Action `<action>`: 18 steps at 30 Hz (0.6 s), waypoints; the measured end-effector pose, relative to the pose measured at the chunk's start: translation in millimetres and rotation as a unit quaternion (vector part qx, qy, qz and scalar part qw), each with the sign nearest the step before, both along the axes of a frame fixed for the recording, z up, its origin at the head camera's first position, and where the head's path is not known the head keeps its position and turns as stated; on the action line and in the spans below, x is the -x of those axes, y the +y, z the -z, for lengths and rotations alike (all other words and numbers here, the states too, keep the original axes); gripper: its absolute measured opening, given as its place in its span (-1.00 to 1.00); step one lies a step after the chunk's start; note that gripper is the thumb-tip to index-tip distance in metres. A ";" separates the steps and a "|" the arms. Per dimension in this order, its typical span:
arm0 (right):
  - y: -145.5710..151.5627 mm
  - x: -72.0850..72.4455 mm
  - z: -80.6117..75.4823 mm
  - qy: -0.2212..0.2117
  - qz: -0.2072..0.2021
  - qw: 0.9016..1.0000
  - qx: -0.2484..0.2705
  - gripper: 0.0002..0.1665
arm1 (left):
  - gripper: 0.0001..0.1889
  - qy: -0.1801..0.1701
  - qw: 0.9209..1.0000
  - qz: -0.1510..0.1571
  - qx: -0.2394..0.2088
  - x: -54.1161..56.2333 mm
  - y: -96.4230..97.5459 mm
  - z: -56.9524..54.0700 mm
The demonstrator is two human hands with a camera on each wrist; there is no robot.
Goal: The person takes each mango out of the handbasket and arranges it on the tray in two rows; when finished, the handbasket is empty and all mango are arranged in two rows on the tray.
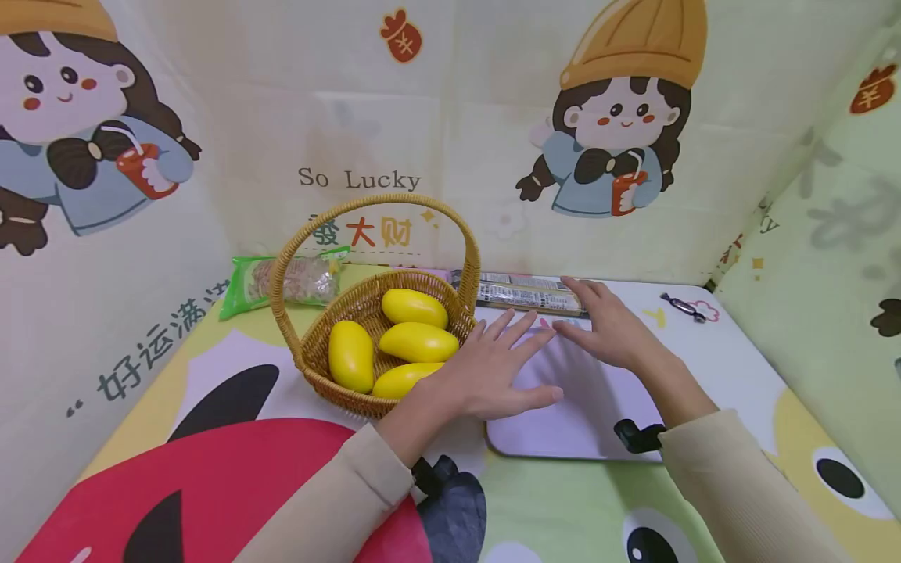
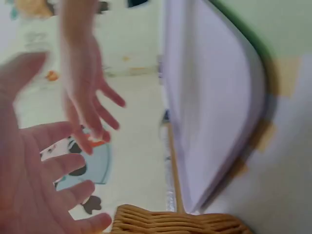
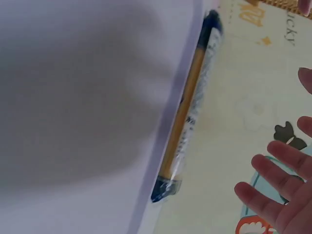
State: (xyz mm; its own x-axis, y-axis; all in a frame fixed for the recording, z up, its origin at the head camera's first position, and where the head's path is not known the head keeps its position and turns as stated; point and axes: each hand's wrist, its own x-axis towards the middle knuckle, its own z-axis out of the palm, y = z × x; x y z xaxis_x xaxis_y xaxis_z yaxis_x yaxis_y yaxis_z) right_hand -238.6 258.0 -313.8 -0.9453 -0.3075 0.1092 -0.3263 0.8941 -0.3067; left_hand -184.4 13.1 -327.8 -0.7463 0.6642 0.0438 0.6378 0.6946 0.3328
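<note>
A: yo, where's the lavender board (image 1: 552, 436)?
B: flat on the counter (image 1: 556, 496), just right of the basket (image 1: 352, 401) with four yellow fruits (image 1: 418, 342).
A: and the fingers (image 3: 263, 202)?
B: spread wide, left hand (image 1: 489, 375) over its basket side, right hand (image 1: 611, 327) above its far edge.
</note>
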 end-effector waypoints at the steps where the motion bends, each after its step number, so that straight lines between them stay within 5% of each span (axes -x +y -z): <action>1: -2.0 0.3 -1.5 0.002 -0.004 1.000 0.011 -0.06 | -0.15 -0.005 1.000 0.000 -0.014 -2.6 -2.0 -1.3; 8: -17.0 0.9 -12.1 0.024 -0.019 0.995 0.090 -0.43 | -0.33 -0.035 0.990 0.020 -0.138 -20.5 -20.2 -13.3; 18: -44.7 0.7 -23.7 0.006 -0.064 0.987 0.148 -0.65 | -0.47 -0.101 0.952 0.025 -0.289 -27.6 -43.8 -25.1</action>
